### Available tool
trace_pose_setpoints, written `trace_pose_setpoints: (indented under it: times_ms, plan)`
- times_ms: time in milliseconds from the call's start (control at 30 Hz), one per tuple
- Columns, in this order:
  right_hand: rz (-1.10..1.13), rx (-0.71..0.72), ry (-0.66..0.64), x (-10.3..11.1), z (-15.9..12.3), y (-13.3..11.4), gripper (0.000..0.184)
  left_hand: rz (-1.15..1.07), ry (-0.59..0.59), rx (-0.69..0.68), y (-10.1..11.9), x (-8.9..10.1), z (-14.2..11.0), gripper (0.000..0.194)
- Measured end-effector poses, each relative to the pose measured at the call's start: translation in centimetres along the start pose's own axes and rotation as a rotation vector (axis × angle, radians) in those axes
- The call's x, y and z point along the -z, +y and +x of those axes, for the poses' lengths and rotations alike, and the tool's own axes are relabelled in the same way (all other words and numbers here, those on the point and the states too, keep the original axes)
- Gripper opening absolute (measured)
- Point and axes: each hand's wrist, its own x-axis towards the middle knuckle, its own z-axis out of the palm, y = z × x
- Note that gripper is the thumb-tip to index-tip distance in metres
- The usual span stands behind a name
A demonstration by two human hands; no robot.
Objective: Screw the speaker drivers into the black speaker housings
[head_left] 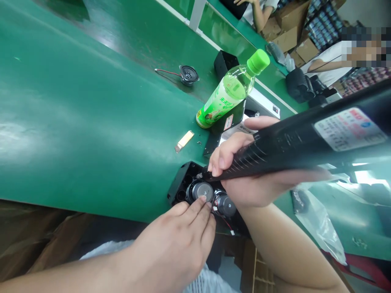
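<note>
My right hand [244, 175] is wrapped round a black electric screwdriver [284, 142] with a white label on its body. Its tip points down at the edge of a round speaker [203, 190] in a black speaker housing [176, 185]. The fingers of my left hand [186, 232] are stretched out together, with their tips resting on the back of that speaker. Beside it in the housing sits a second speaker [226, 205], with a thin red wire and a white connector [232, 232]. My right hand and the tool hide part of the housing.
On the green table [76, 134] lie a box cutter [184, 141] and a loose speaker [188, 75] with a red wire. A green-capped bottle [226, 93] stands near a black box [210, 142]. A plastic bag [320, 224] lies right. Two people work across the table.
</note>
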Motion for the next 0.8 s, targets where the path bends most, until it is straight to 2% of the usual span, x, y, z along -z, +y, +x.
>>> trace_pose_setpoints:
  times_ms: [100, 267, 533, 667, 800]
  plan:
    - [0.019, -0.016, 0.035, -0.5, 0.2, 0.6, 0.070, 0.004, 0.015, 0.006, 0.0, 0.3, 0.3, 0.042]
    - [0.057, 0.059, 0.103, -0.6, 0.0, 2.3, 0.067, 0.010, 0.030, 0.009, -0.2, 0.6, 0.6, 0.042]
    - [0.030, 0.047, 0.079, -0.7, -0.4, 2.0, 0.074, 0.019, 0.013, -0.002, -0.3, 0.6, 0.8, 0.039]
    - [0.040, 0.108, 0.067, -0.6, -0.5, 2.4, 0.073, 0.021, 0.001, -0.013, -0.3, 0.7, 0.7, 0.038]
    - [0.075, 0.031, 0.056, -0.3, -0.5, 2.5, 0.076, 0.015, 0.009, -0.005, -0.4, 1.0, 0.8, 0.038]
